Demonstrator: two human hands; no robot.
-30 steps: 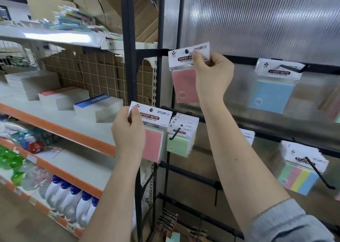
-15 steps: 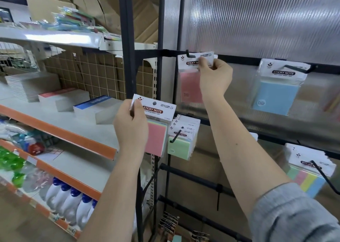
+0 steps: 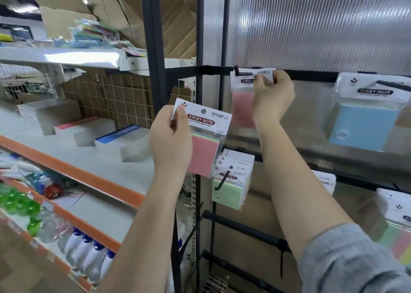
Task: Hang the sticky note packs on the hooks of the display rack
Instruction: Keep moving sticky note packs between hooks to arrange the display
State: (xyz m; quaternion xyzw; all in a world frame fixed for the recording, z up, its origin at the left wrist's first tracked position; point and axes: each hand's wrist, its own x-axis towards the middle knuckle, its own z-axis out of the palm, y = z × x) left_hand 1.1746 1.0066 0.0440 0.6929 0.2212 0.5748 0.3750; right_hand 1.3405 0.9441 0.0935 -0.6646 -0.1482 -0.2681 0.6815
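My right hand (image 3: 272, 97) pinches the white header of a pink sticky note pack (image 3: 242, 108) at the top bar of the display rack (image 3: 311, 75). A black hook (image 3: 241, 72) pokes through the header's hole. My left hand (image 3: 171, 139) grips a second pack (image 3: 205, 147), pink with pastel layers, by its left edge, lower and left of the first. A blue pack (image 3: 364, 125) hangs on the hook to the right. Green packs (image 3: 230, 190) hang on a lower hook.
A dark upright post (image 3: 153, 48) divides the rack from orange-edged shelves (image 3: 73, 170) holding paper pads and spray bottles (image 3: 89, 252). Multicolour packs (image 3: 398, 237) hang at the lower right. Cardboard boxes sit on top at the left.
My right hand carried the pink pack up and right until the hook passed through its header hole. My left hand with the second pack stayed almost still.
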